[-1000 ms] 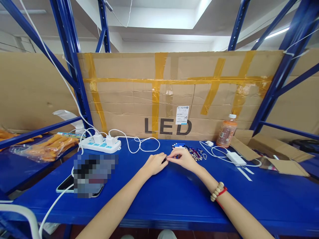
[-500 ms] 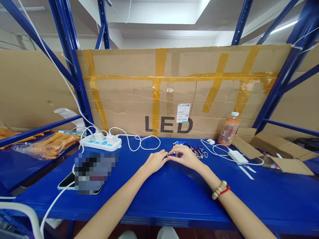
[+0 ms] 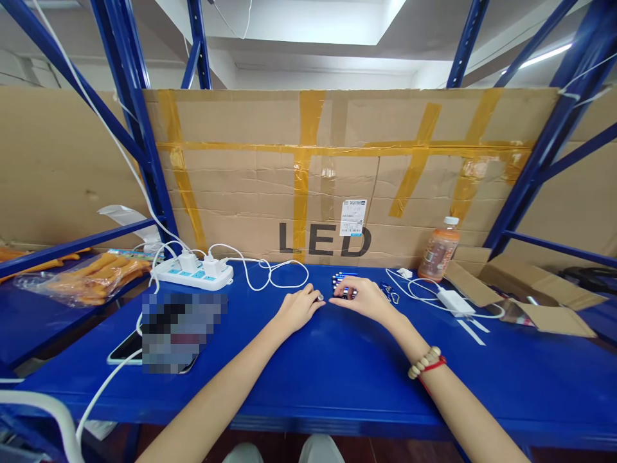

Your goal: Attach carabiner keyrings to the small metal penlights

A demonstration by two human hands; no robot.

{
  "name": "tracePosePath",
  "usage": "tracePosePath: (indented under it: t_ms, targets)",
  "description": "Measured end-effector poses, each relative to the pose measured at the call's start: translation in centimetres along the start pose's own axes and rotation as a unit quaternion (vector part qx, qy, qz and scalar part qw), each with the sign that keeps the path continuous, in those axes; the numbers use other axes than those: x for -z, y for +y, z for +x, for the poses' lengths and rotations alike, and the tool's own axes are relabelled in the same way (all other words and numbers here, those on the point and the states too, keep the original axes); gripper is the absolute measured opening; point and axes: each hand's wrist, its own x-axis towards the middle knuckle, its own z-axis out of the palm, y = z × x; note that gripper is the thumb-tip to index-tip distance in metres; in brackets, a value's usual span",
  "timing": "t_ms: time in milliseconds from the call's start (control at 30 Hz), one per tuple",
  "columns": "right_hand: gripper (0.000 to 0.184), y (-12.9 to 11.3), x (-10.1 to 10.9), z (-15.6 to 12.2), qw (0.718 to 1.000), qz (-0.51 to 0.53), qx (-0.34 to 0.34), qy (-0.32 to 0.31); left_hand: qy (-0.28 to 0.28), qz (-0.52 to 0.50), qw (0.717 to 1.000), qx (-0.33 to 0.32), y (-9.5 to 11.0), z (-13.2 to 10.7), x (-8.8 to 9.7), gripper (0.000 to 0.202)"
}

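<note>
My left hand point(image 3: 299, 307) rests on the blue table point(image 3: 337, 373), fingers curled round a small item with a silvery end point(image 3: 319, 298) at its fingertips. My right hand point(image 3: 362, 299) lies just to the right, fingers bent over a cluster of small blue and silver cylinders point(image 3: 343, 288). A thin gap separates the two hands. Small metal clips point(image 3: 390, 294) lie right of the right hand. A beaded bracelet with a red cord point(image 3: 425, 365) is on my right wrist.
A white power strip point(image 3: 193, 275) with chargers and white cables sits at the back left, a phone point(image 3: 126, 348) near the left edge. An orange drink bottle point(image 3: 438, 251), a white adapter point(image 3: 452, 301) and an open cardboard box point(image 3: 525, 296) stand right. A taped cardboard wall point(image 3: 318, 173) closes the back.
The hands, which met at their fingertips over a small item, have drawn slightly apart. The right hand has moved back onto the cluster of cylinders. The left keeps the small item.
</note>
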Motion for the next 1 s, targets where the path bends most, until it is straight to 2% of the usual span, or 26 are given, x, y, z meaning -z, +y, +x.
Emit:
tracePosePath:
  t_ms: [100, 167, 267, 400, 600, 1000]
  targets:
    - [0.029, 1.1, 0.7, -0.1, 0.993, -0.090, -0.078, -0.021, 0.002, -0.007, 1.000, 0.016, 0.0, 0.0, 0.0, 0.038]
    - [0.025, 2.3, 1.1, -0.3, 0.977, -0.148, -0.146, -0.037, -0.004, -0.012, 1.000, 0.018, -0.1, 0.0, 0.1, 0.039]
    - [0.022, 3.9, 1.3, -0.6, 0.955, -0.174, -0.213, -0.107, -0.015, -0.017, 1.000, 0.020, 0.0, 0.0, 0.2, 0.038]
    - [0.015, 4.8, 1.0, -0.7, 0.953, -0.149, -0.224, -0.136, -0.016, -0.027, 0.999, 0.019, 0.0, 0.0, 0.3, 0.037]
    - [0.010, 4.1, 0.8, -0.5, 0.950, -0.187, -0.225, -0.107, -0.015, -0.025, 0.999, 0.016, 0.0, -0.1, 0.3, 0.038]
    - [0.017, 4.1, 0.3, -0.6, 0.950, -0.195, -0.230, -0.086, -0.011, -0.027, 1.000, 0.010, -0.1, 0.0, 0.3, 0.039]
